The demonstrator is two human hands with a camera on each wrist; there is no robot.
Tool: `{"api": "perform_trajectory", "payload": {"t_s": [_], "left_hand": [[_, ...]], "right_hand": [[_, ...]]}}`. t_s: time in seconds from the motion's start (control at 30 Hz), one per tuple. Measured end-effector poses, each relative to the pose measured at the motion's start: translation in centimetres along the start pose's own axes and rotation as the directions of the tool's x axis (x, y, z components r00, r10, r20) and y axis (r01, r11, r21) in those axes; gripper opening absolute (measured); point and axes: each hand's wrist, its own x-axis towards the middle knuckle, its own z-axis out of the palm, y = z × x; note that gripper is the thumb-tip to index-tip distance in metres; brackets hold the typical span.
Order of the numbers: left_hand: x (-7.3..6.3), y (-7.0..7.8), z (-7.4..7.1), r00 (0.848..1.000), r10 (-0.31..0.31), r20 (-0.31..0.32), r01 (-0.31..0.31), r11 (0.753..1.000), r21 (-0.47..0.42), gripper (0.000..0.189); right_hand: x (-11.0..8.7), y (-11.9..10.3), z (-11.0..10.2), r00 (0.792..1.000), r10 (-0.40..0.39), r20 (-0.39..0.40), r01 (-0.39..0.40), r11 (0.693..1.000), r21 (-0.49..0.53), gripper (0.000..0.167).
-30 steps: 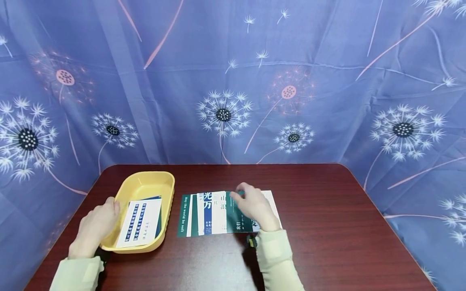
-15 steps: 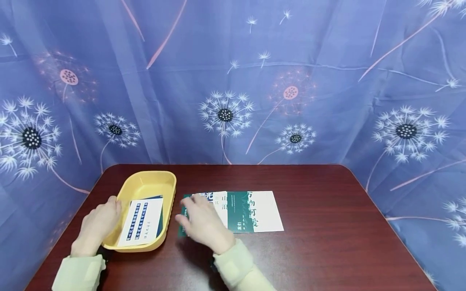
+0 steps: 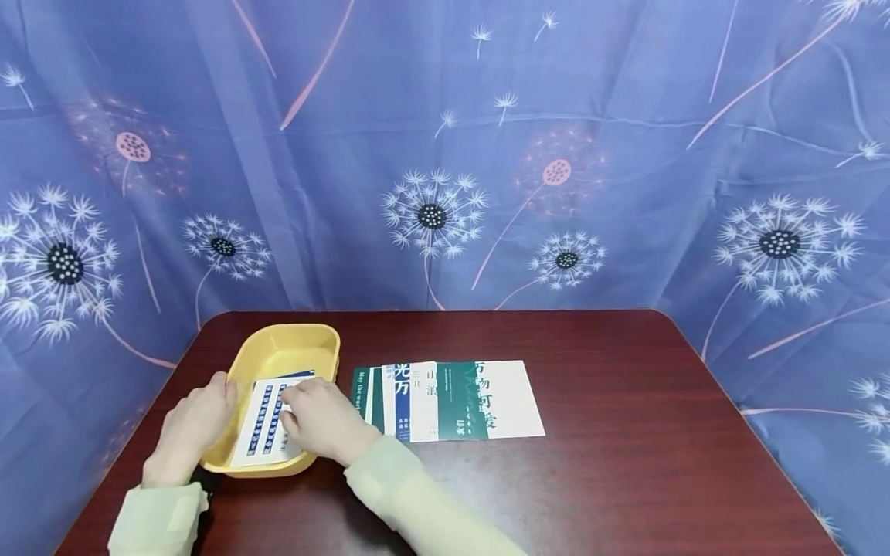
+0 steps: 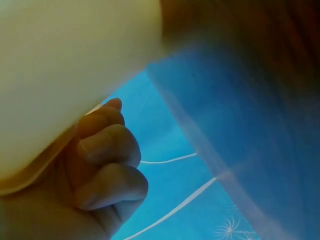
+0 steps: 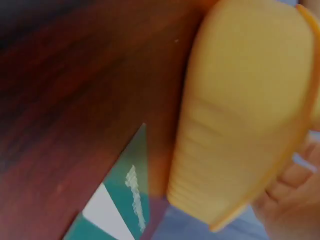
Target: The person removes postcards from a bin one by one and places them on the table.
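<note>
The white card (image 3: 259, 428) lies in the yellow tray (image 3: 288, 340), its right part hidden under the right hand (image 3: 323, 417); two blue bands of white characters run along it, and only a sliver of a blue card (image 3: 297, 375) shows behind. Whether the right fingertips pinch anything cannot be told. The left hand (image 3: 193, 421) curls round the tray's rim, whose near wall is blurred in the left wrist view. Beside the tray, overlapping green, white and blue cards (image 3: 459, 401) rest on the surface (image 3: 626, 432).
</note>
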Motion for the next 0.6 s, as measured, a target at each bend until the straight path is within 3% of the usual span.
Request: {"api": "perform_trajectory", "payload": {"t_s": [0.1,0.23,0.4,0.6], "left_hand": [[-0.1,-0.2,0.1,1.0,0.005,-0.01,-0.005,1.0,-0.008,0.038],[0.0,-0.3,0.2,1.0,0.006,-0.017,-0.006,1.0,-0.014,0.037],[0.0,-0.5,0.1,0.999,0.018,-0.041,-0.018,1.0,-0.015,0.036],[0.1,-0.4,0.3,0.999,0.018,-0.033,-0.018,1.0,-0.017,0.035]], "right_hand": [[0.9,-0.7,1.2,0.991,0.11,0.07,-0.103,0.991,-0.089,0.02],[2.2,-2.1,2.5,0.947,0.252,0.199,-0.202,0.95,-0.239,0.034],[3.7,-3.6,3.2,0.876,0.376,0.302,-0.256,0.893,-0.37,0.061],[4.4,-4.2,3.7,0.838,0.426,0.341,-0.258,0.86,-0.439,0.075]]}}
